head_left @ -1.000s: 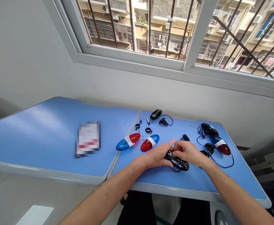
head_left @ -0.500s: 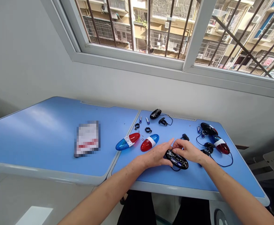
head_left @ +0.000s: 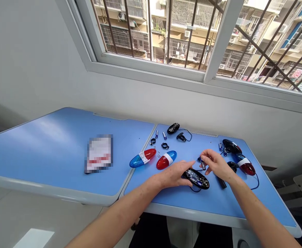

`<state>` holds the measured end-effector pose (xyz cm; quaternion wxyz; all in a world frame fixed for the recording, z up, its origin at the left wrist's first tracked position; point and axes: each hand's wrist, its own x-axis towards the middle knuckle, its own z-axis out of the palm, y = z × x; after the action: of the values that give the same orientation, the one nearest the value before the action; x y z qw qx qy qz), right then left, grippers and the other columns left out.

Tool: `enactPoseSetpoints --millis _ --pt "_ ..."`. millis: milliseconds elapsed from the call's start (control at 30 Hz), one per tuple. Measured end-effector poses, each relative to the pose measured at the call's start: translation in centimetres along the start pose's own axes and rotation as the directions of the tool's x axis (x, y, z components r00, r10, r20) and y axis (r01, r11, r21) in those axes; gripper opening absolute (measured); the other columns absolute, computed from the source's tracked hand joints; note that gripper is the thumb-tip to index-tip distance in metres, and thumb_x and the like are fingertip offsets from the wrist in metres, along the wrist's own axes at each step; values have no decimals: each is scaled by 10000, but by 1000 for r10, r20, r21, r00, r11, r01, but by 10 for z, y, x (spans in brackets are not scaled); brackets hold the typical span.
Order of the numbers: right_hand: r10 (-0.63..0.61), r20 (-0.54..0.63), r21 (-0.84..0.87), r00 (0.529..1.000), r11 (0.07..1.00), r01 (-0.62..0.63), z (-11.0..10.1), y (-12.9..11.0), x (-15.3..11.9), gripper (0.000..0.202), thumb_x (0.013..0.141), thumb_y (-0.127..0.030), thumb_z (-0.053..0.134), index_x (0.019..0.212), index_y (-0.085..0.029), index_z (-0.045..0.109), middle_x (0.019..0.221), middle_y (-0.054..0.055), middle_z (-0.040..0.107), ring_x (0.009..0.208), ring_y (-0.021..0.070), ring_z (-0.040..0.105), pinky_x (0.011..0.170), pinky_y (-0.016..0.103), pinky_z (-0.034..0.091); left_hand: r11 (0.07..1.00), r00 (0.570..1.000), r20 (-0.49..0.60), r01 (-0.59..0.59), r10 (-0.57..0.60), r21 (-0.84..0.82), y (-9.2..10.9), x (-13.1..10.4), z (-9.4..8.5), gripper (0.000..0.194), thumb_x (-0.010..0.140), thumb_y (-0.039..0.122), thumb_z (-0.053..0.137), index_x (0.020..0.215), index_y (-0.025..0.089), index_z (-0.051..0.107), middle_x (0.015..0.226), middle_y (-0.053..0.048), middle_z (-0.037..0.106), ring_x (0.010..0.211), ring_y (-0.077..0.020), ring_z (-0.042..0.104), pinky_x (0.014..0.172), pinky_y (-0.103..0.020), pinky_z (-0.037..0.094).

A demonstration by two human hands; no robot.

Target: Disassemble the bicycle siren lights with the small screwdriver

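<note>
My left hand (head_left: 178, 174) grips the left end of a black oval housing (head_left: 197, 178), its thumb and fingers on either side of it. A blue battery lies in the housing, whose open face is up. Above and to the right of it, my right hand (head_left: 212, 164) pinches a dark battery (head_left: 202, 163) between thumb and fingers, off the housing. Left of my left hand lie a red and blue cover (head_left: 166, 159) and a longer red, white and blue one (head_left: 143, 158).
Farther back are another black housing (head_left: 173, 128), a black mount (head_left: 181, 137), two batteries and two black ring clamps (head_left: 165, 146). Assembled lights (head_left: 246, 166) with cables lie at the right. A blurred packet (head_left: 99, 153) is on the left table (head_left: 63, 148).
My right hand has lifted away from the housing, up and to the right, and a battery now shows in its fingers. My left hand stays at the housing. The view has shifted slightly.
</note>
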<state>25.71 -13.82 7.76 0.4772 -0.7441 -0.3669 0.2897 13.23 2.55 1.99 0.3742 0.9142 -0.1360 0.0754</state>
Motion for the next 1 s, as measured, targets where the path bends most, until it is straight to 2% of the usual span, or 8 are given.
enactPoseSetpoints --millis 100,167,267,367,600,733,900,1000 --pt "14 -47 27 999 1000 -12 -3 -1 3 295 776 -489 532 821 -205 472 735 -16 514 648 138 598 374 205 484 994 994 16 -105 104 38 3 0 0 529 786 399 680 1243 185 522 1047 -94 634 951 -229 557 842 -335 445" --pt "15 -55 44 998 999 -13 -3 1 8 289 791 -487 516 821 -205 458 767 -2 565 610 119 589 366 192 460 986 987 16 -159 159 48 4 1 2 448 821 439 626 1181 178 570 1057 -104 634 938 -221 554 854 -329 438" --pt "13 8 36 1000 999 -13 -1 6 20 258 821 -461 490 837 -207 443 731 3 615 592 115 586 393 192 457 978 980 4 -201 201 62 3 1 5 447 845 492 566 1135 153 597 1054 -124 633 945 -227 553 859 -329 440" --pt "2 71 -91 997 996 5 6 8 38 178 845 -383 468 860 -207 451 703 0 636 590 113 586 412 190 463 970 972 -9 -236 237 68 3 1 7 472 859 513 530 1106 118 605 1026 -131 637 959 -236 557 876 -339 440" --pt "-6 66 -332 998 943 27 34 4 85 49 834 -193 459 846 -193 506 753 11 662 590 103 601 431 180 465 961 967 -14 -252 255 115 4 0 8 379 823 426 620 1049 122 618 989 -111 651 938 -240 573 876 -338 447" --pt "-42 28 -520 999 853 51 47 -2 112 60 847 -191 481 842 -194 541 767 9 662 595 108 597 496 205 460 956 966 -11 -253 258 147 4 1 10 360 839 424 595 1036 124 620 976 -105 657 915 -238 583 862 -337 457" --pt "-111 -15 -751 994 657 62 67 -21 143 90 864 -264 522 855 -211 594 844 57 678 868 217 625 670 288 444 952 966 7 -257 260 168 4 2 10 387 788 384 676 1063 119 612 1001 -104 663 923 -239 597 870 -323 457" --pt "-120 -4 -831 993 553 63 81 -30 155 122 883 -276 520 918 -204 612 924 98 681 926 249 623 712 319 443 952 968 13 -248 250 179 1 2 13 393 785 414 673 1052 131 617 994 -110 663 917 -239 604 858 -324 468"
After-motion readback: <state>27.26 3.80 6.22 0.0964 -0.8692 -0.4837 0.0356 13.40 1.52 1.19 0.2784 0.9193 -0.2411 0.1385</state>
